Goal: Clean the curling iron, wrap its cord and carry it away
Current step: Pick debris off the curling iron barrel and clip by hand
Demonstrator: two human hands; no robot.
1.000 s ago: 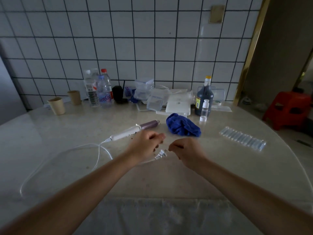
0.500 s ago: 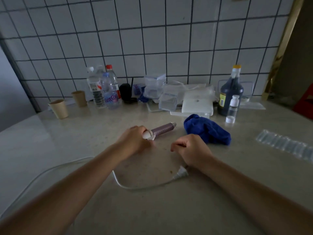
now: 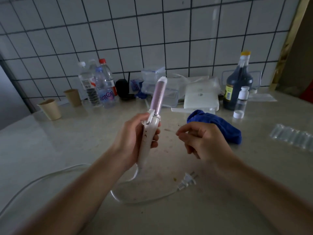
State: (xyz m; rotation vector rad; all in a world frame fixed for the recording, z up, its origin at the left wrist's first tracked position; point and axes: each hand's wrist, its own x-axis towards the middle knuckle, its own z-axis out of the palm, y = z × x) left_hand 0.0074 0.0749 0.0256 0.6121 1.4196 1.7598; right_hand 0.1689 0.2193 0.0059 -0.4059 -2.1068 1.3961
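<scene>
My left hand grips the white handle of the curling iron and holds it upright above the table, its pink barrel pointing up and away. The white cord hangs from the handle's base, loops over the table and ends in the plug, which lies flat near my right forearm. My right hand hovers just right of the handle with fingers loosely curled and nothing in it. A crumpled blue cloth lies on the table just behind my right hand.
Along the tiled wall stand two paper cups, several water bottles, clear plastic boxes, a white box, a dark bottle and a small vial. A strip of clear ampoules lies at right.
My left hand has lifted the curling iron off the table and stood it upright. My right hand rose and opened a little. The plug now lies nearer to me.
</scene>
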